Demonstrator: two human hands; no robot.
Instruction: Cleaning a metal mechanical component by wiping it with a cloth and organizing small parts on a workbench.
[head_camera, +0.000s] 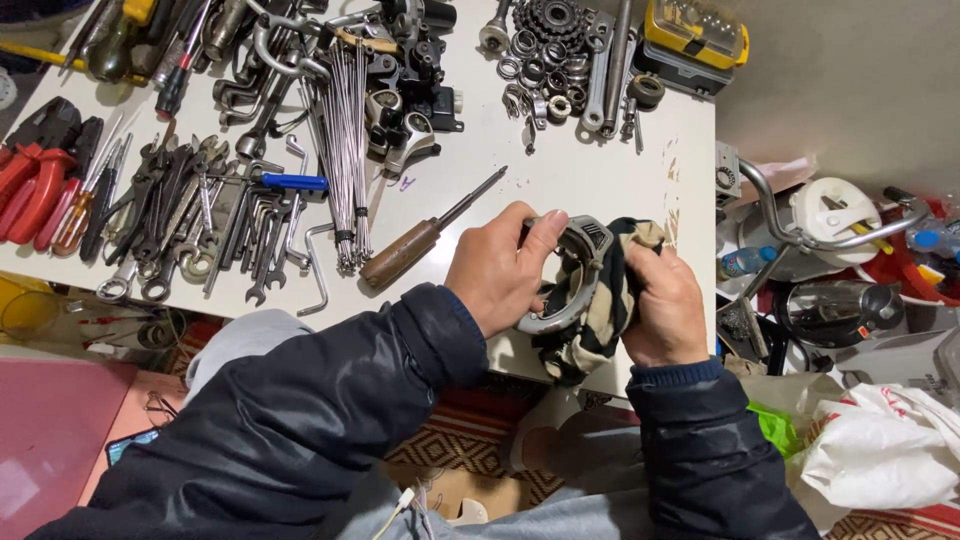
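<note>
Fingers grip caliper – rag btwn hands.

You have a curved grey metal part in hand, shaped like a bicycle brake caliper: an arched, horseshoe-like body with a small ribbed block at its top, at about 1 o'clock on the arch. It stands roughly on edge above the near rim of the white table, its lower curve sweeping round to 7 o'clock. Pressed against its 3 o'clock side is a striped cloth, dark with beige bands, bunched and crumpled, wrapping part of the arch and hanging down toward 6 o'clock. How much of the part lies beneath the cloth is hard to tell.
</note>
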